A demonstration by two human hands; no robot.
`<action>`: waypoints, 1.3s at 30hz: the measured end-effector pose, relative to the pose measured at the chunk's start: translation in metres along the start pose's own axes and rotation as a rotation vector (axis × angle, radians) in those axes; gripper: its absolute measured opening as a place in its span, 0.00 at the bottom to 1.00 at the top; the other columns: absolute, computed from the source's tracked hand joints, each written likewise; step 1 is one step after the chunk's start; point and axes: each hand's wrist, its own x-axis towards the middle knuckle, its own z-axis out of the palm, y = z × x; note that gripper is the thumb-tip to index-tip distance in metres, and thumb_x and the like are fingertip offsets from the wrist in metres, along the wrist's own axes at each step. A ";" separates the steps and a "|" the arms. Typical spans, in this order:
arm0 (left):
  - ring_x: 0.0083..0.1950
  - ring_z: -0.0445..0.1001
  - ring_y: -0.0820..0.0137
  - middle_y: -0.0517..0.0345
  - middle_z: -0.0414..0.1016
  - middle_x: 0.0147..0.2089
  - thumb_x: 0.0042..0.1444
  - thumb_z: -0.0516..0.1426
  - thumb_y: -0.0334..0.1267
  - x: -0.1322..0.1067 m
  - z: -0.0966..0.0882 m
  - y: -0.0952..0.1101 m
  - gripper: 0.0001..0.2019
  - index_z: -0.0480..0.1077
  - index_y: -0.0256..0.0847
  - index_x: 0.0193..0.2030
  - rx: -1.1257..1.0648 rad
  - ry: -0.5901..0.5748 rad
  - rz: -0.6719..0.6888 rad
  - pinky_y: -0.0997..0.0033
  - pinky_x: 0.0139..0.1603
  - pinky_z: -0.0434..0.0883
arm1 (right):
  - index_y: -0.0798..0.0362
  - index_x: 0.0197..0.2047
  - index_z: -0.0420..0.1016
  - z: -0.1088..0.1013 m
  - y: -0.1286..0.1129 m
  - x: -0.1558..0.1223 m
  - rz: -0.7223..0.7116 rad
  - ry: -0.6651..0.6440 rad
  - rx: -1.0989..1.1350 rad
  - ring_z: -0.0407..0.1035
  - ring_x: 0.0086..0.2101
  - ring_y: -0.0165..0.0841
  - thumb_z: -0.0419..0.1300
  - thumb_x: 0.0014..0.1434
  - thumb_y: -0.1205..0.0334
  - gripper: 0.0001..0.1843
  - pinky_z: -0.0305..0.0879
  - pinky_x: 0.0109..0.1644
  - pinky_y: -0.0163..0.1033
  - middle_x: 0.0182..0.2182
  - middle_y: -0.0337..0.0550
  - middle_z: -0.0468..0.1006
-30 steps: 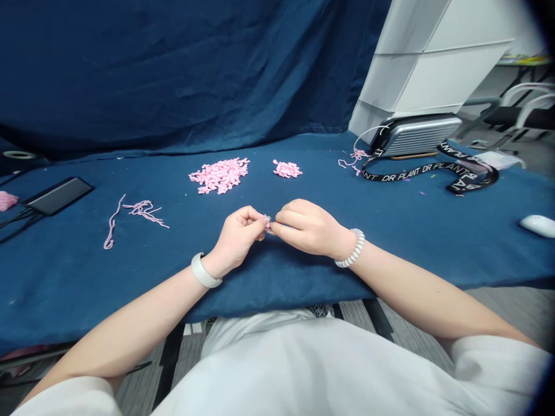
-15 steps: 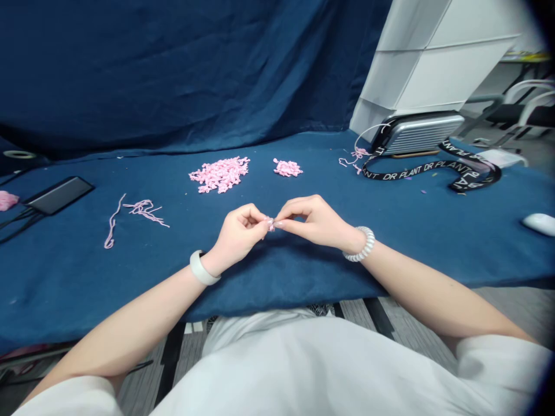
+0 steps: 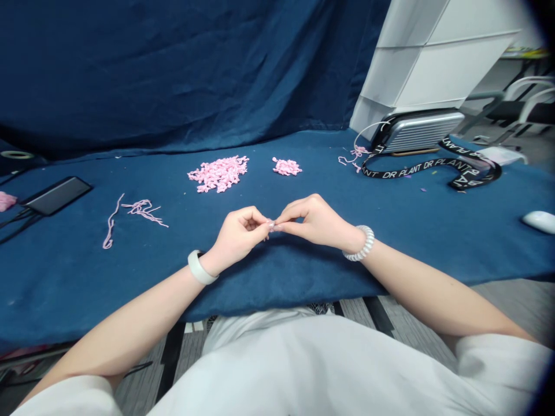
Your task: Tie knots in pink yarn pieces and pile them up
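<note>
My left hand (image 3: 243,232) and my right hand (image 3: 313,222) meet fingertip to fingertip above the near part of the blue-covered table. Both are closed in a pinch on a small piece of pink yarn (image 3: 272,226), mostly hidden by the thumbs and index fingers. Beyond my hands lies a large heap of small knotted pink yarn pieces (image 3: 220,173). A smaller pile of similar pieces (image 3: 287,167) sits to its right. Loose pink yarn strands (image 3: 145,212) lie left of my left hand, with a longer strand (image 3: 111,225) beside them.
At the left is a dark power bank (image 3: 58,195) with cables and, at the edge, a pink bundle (image 3: 6,201). On the right are a silver ribbed case (image 3: 425,132), a black lettered strap (image 3: 416,171) and a white mouse (image 3: 540,222). Blue cloth (image 3: 173,69) hangs behind.
My fingertips have shifted slightly against each other, and the pink piece between them is more covered now. The piles and strands lie as before; the view has moved a little.
</note>
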 end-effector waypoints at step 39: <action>0.31 0.77 0.66 0.54 0.73 0.29 0.52 0.54 0.38 0.008 -0.006 0.019 0.10 0.59 0.40 0.40 -0.447 -0.080 -0.566 0.67 0.33 0.73 | 0.59 0.42 0.67 0.029 -0.007 0.004 -0.008 -0.212 -0.790 0.62 0.38 0.25 0.40 0.62 0.66 0.16 0.55 0.43 0.34 0.38 0.46 0.66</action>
